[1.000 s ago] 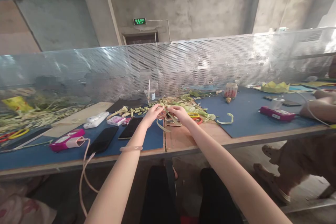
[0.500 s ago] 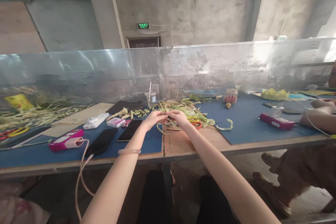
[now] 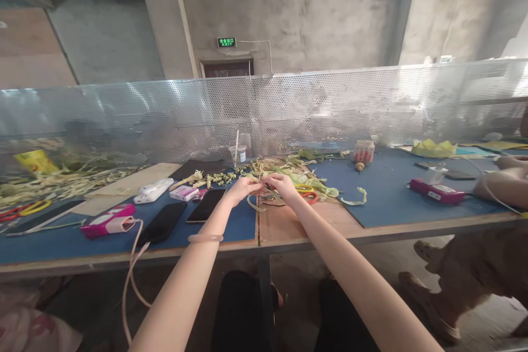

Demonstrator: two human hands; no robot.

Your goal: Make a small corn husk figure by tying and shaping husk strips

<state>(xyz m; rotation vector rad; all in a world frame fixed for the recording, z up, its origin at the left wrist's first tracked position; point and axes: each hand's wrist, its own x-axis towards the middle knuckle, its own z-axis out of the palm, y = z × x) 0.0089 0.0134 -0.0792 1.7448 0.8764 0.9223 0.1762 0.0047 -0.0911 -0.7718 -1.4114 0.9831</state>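
Note:
My left hand [image 3: 243, 189] and my right hand [image 3: 281, 182] meet fingertip to fingertip over the middle of the bench. Both are closed in a pinch on a pale green leaf strip [image 3: 256, 206], whose loose end curls down below my left fingers. Just how the strip runs between the fingertips is hidden. Right behind the hands spreads a pile of pale green and tan husk-like leaves [image 3: 319, 180]. Scissors with yellow and red-orange handles [image 3: 310, 197] lie to the right of my right wrist, partly over the leaves.
Left of my hands lie a black phone [image 3: 206, 206], another dark phone [image 3: 165, 222], a magenta device [image 3: 108, 221] with a pink cable, and several braided pieces [image 3: 223, 179]. A plastic cup [image 3: 238, 155] stands behind. At right are a jar [image 3: 363, 152] and another person's arm [image 3: 501, 190]. A perforated metal screen [image 3: 289, 110] borders the bench.
The hands stay together at the same spot, with only slight finger movement around the strip. The whole view has shifted a little, and my legs have moved under the bench.

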